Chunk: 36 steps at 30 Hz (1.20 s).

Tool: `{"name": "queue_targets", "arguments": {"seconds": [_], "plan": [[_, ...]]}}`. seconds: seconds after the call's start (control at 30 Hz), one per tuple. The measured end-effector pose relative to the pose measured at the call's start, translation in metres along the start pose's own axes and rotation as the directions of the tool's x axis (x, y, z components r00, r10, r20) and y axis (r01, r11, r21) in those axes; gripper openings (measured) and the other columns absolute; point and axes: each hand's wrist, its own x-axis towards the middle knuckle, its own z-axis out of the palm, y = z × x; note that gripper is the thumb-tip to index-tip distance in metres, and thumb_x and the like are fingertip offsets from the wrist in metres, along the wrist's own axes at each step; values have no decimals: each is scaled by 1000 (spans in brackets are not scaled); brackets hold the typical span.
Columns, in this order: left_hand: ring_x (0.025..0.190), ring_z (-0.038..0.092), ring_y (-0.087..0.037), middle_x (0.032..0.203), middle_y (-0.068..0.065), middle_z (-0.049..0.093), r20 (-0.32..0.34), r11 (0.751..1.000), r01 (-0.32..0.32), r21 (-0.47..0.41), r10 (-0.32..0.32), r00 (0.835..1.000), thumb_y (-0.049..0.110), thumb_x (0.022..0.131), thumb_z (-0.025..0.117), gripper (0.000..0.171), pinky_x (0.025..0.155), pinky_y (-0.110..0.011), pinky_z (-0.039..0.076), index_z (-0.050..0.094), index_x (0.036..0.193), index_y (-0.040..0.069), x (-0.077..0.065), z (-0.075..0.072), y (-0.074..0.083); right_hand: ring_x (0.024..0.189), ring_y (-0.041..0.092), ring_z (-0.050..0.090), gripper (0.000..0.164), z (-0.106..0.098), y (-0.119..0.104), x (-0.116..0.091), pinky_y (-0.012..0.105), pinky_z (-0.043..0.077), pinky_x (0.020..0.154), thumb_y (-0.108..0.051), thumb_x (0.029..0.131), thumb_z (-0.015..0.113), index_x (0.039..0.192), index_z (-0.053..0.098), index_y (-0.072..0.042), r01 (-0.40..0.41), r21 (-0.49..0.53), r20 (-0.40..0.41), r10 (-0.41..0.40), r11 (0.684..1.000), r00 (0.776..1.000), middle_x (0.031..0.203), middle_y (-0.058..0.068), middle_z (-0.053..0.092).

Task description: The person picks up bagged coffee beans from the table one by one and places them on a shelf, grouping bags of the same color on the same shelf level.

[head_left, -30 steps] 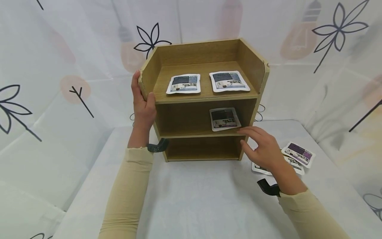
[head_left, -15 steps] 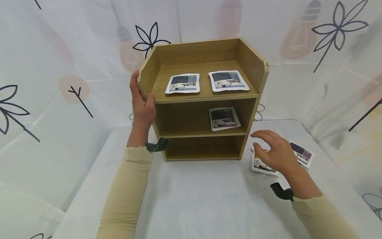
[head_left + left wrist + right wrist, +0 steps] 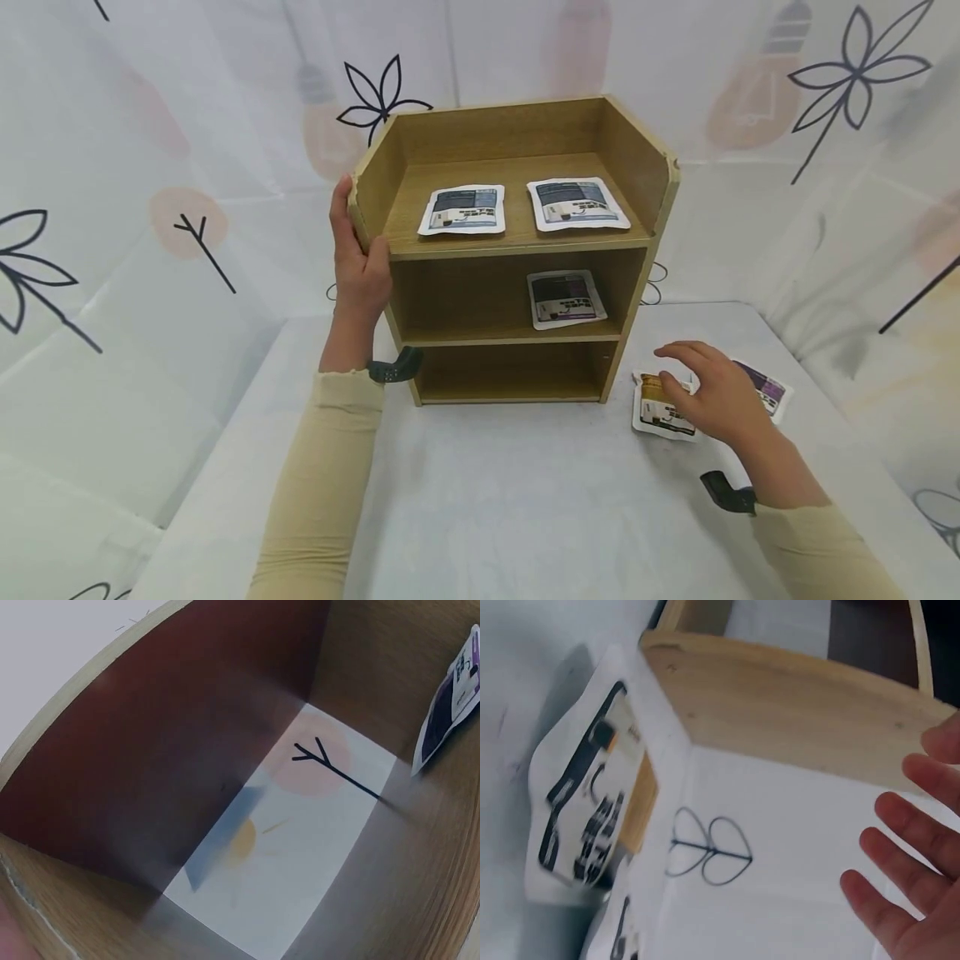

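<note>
A three-tier wooden shelf (image 3: 517, 249) stands on a white-covered table (image 3: 517, 492), its front facing the person. The left hand (image 3: 361, 267) grips the upper part of the shelf's left side panel, with the thumb at the front edge and the fingers wrapped round the outer face. The right hand (image 3: 716, 396) is apart from the shelf, off its right side, over the pouches that lie there. Its fingers are spread and loosely bent, with a wide gap between thumb and forefinger, and it has hold of nothing.

Beneath the right hand, just beside the shelf's lower right corner, lies a brown-topped pouch (image 3: 656, 410), partly hidden by the fingers. Farther out from the shelf on that same side is a purple-labelled pouch (image 3: 767, 392), also partly covered by the hand.

On the shelf's top board lie two blue-labelled pouches, well apart: a left pouch (image 3: 462, 210) left of the board's middle and a right pouch (image 3: 579, 204) near the shelf's right side panel. On the shelf's middle board, toward its right side, rests a dark-labelled pouch (image 3: 566, 300) with a purple strip along its lower edge.

A pale backdrop (image 3: 502, 50) printed with black-outlined flowers and light bulbs hangs behind the shelf. Beige sleeves (image 3: 322, 467) cover both forearms in front of the shelf.
</note>
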Motion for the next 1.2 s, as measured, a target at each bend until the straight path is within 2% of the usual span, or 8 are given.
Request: {"name": "queue_targets", "arguments": {"seconds": [0.13, 0.3, 0.4, 0.53, 0.63, 0.93, 1.07, 1.2], "plan": [[131, 31, -15, 154, -1, 24, 3, 1000, -4, 2, 4, 1000, 3, 89, 39, 71, 107, -36, 30, 16, 152, 25, 4, 0, -11, 109, 37, 56, 31, 0, 13, -3, 55, 46, 84, -17, 86, 63, 116, 64, -9, 5, -21, 43, -4, 1000, 999, 121, 15, 62], [131, 32, -14, 155, 2, 23, -5, 1000, -10, 1, 10, 1000, 5, 91, 41, 70, 107, -36, 30, 16, 152, 29, 10, 0, -27, 96, 35, 59, 33, 0, 26, -7, 54, 46, 79, -18, 87, 64, 118, 62, -9, -4, -49, 99, 9, 999, 995, 123, 17, 60], [132, 32, -14, 155, 3, 23, -5, 1000, -1, 18, 1, 1000, 8, 93, 43, 69, 109, -37, 29, 16, 153, 30, 9, 0, -29, 100, 38, 57, 34, 0, 31, -9, 56, 46, 81, -20, 88, 64, 120, 61, -9, -26, -58, 132, 34, 998, 991, 125, 18, 58], [133, 32, -14, 156, 3, 23, 5, 1000, 10, 27, -11, 1000, 7, 93, 43, 69, 110, -38, 29, 16, 152, 31, 7, 1, -22, 113, 44, 50, 35, -1, 37, -11, 61, 42, 85, -20, 89, 63, 121, 59, -7, -62, -44, 148, 67, 997, 987, 126, 21, 56], [132, 32, -14, 155, 2, 23, 4, 1000, 6, 20, -6, 1000, 5, 92, 41, 69, 109, -37, 29, 16, 152, 29, 4, 1, -11, 114, 47, 49, 35, -2, 43, -11, 62, 41, 85, -22, 91, 62, 122, 59, -7, -98, -50, 159, 104, 994, 982, 128, 22, 55], [133, 31, -15, 155, 0, 23, -3, 1000, 12, 16, -12, 1000, 4, 92, 40, 69, 110, -37, 28, 16, 152, 26, 1, 0, -3, 107, 50, 51, 40, -6, 66, -13, 63, 41, 83, -27, 92, 59, 124, 57, -2, -156, -116, 193, 176, 981, 965, 127, 30, 52], [134, 30, -15, 156, -2, 22, -2, 1000, -2, 17, 2, 1000, 3, 92, 39, 68, 110, -36, 28, 15, 152, 24, -1, 0, 1, 108, 51, 49, 41, -8, 75, -16, 64, 39, 84, -27, 91, 61, 123, 57, 0, -159, -145, 197, 186, 977, 963, 125, 32, 53], [134, 30, -15, 156, -3, 22, -1, 1000, -14, 21, 14, 1000, 3, 92, 39, 68, 110, -36, 28, 14, 152, 22, 0, 1, 0, 109, 53, 48, 45, -6, 86, -18, 65, 39, 85, -28, 91, 62, 123, 56, 3, -160, -153, 238, 194, 975, 952, 124, 34, 52]]}}
